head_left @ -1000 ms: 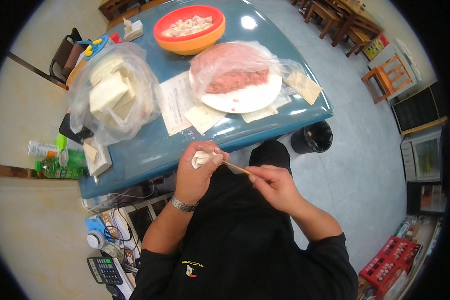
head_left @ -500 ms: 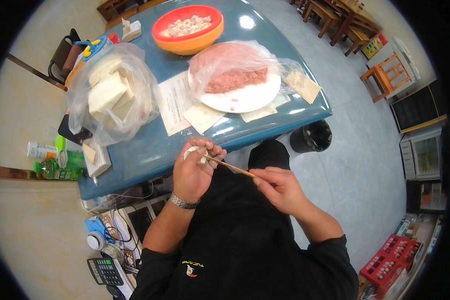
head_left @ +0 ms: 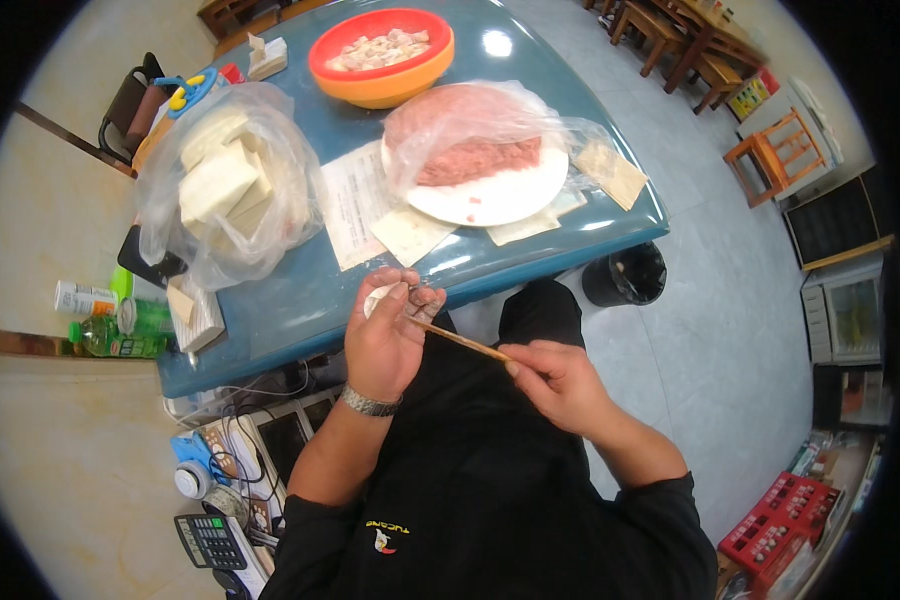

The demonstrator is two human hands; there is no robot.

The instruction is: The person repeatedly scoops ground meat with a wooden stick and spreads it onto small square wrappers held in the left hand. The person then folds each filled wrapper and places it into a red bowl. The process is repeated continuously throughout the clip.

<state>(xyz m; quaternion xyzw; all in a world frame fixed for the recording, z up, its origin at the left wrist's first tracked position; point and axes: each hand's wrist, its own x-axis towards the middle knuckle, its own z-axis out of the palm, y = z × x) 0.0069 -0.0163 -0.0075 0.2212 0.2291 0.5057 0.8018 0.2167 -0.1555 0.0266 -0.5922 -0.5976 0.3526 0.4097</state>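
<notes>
Cupping a white wrapper (head_left: 378, 297) in curled fingers just off the table's (head_left: 300, 300) near edge, the left hand (head_left: 385, 340) should stay steady while the right hand (head_left: 560, 385) pinches a thin stick (head_left: 458, 340) and pokes gently.

The scene is brightly and evenly lit from overhead. A white glare spot sits on the glossy blue worktop (head_left: 300, 300) near its far edge, and softer sheen runs along its near rim. The clear plastic bag (head_left: 225, 190) catches scattered highlights. Shadows are faint and short. The centre is sharp; fisheye distortion bends the worktop's edges and the floor (head_left: 730, 330) tiles, and a black ring darkens the frame's corners.
</notes>
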